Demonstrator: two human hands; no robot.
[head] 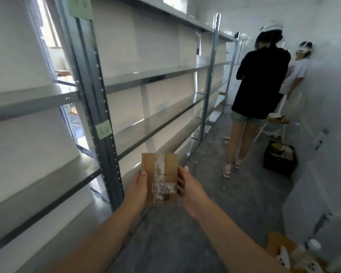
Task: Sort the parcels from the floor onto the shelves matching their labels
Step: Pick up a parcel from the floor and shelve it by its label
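A small flat brown cardboard parcel with clear tape down its middle and a torn white label is held upright in front of me. My left hand grips its left edge and my right hand grips its right edge. Grey metal shelving runs along the left wall, its boards bare. Two green label tags are stuck on the near upright, one low and one high; their writing is too blurred to read.
A person in a black top stands in the aisle ahead, beside another in white. A black crate with parcels sits on the floor at right. More cardboard parcels lie at the bottom right. A stool stands behind.
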